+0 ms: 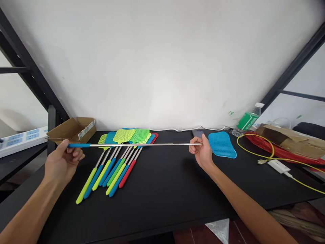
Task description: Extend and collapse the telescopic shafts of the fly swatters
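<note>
On our desk (162, 203) lie a row of fly swatters (121, 169) and a bottle (247, 120), its green label (247, 121) too blurred to read. Our left hand (63, 162) and right hand (201, 151) both grip one blue swatter (222, 145), held level above the desk, the left around its handle, the right around its shaft.

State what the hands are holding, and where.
A fly swatter: left hand on its blue handle, right hand on the steel shaft near the mesh head.
</note>
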{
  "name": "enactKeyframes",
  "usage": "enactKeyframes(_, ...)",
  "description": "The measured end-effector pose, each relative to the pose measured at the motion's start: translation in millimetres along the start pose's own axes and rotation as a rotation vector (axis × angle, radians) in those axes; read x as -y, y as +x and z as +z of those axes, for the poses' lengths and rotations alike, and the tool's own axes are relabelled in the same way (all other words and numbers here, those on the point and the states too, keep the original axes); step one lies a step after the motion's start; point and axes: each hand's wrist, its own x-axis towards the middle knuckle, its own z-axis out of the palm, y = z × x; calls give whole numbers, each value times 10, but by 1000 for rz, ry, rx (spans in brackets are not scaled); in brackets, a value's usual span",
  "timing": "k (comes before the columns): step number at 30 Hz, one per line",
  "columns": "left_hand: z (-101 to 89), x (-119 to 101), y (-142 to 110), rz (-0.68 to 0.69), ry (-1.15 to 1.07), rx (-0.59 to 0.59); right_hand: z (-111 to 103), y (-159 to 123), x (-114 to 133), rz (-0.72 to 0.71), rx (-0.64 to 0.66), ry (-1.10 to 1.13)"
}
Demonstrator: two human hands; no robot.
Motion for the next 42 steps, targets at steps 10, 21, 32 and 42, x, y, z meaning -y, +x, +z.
enactKeyframes(10,-19,34,13,7,14,84,-9,0,9,-20,-15,31)
enactKeyframes(21,-53,50,19,-16,39,156,-49,27,-13,-10,-28,76)
enactKeyframes(32,-71,63,24,-20,34,189,-51,23,-29,-16,-28,82)
enactKeyframes(42,-61,64,13,-12,10,207,-54,21,-42,-8,-29,97)
